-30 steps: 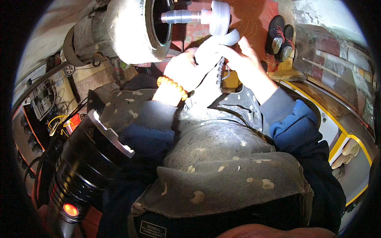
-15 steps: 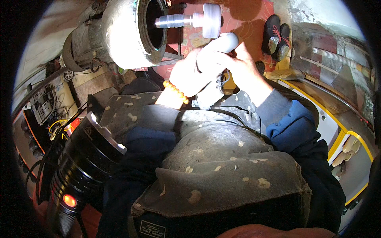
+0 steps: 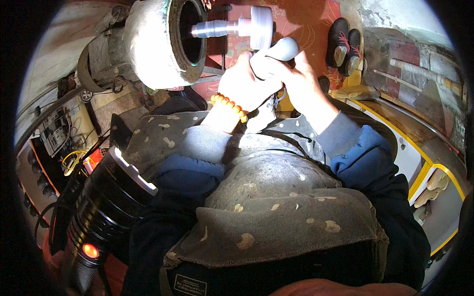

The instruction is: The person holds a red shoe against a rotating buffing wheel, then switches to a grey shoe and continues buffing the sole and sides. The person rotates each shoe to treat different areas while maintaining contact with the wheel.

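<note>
Both hands hold a smooth, pale grey piece with a rounded, bulbous end (image 3: pixel 284 49); its kind does not show. My left hand (image 3: pixel 243 85) grips it from the left, its fingers washed out by glare. My right hand (image 3: pixel 305 79) closes on it from the right. Just beyond, a white wheel (image 3: pixel 262 28), blurred as if spinning, sits on a metal spindle (image 3: pixel 217 28). The piece is right beside the wheel's near edge; whether they touch I cannot tell. An orange bead bracelet (image 3: pixel 229 106) circles my left wrist.
The spindle comes out of a large white cylindrical housing (image 3: pixel 150 44) at far left. A big black flashlight (image 3: pixel 111 202) points forward at lower left. Dark shoes with red laces (image 3: pixel 340 42) stand at far right. A spotted dark apron (image 3: pixel 276 217) covers my lap.
My left hand and wrist have shifted slightly right, and the wrist has turned. The rounded end of the grey piece has moved a little farther away from me.
</note>
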Action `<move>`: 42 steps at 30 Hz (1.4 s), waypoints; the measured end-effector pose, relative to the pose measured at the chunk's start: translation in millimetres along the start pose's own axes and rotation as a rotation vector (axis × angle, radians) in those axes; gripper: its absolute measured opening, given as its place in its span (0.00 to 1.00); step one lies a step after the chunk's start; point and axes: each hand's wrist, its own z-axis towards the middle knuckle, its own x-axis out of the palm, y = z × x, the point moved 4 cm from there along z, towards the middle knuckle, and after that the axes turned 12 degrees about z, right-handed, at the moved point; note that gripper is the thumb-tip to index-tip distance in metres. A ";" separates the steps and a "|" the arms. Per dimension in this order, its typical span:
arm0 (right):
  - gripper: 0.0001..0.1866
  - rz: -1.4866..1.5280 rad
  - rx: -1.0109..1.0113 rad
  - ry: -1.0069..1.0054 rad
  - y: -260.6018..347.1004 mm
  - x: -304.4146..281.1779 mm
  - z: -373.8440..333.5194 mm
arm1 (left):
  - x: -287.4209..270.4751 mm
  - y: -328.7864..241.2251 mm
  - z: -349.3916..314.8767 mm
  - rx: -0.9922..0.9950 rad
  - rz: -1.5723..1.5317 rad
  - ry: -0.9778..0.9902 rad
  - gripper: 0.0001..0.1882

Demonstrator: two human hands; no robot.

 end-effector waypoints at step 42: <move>0.54 -1.044 -0.071 0.095 15.2 25.7 -11.1 | 24.1 3.8 -15.3 0.290 -0.564 -0.182 0.30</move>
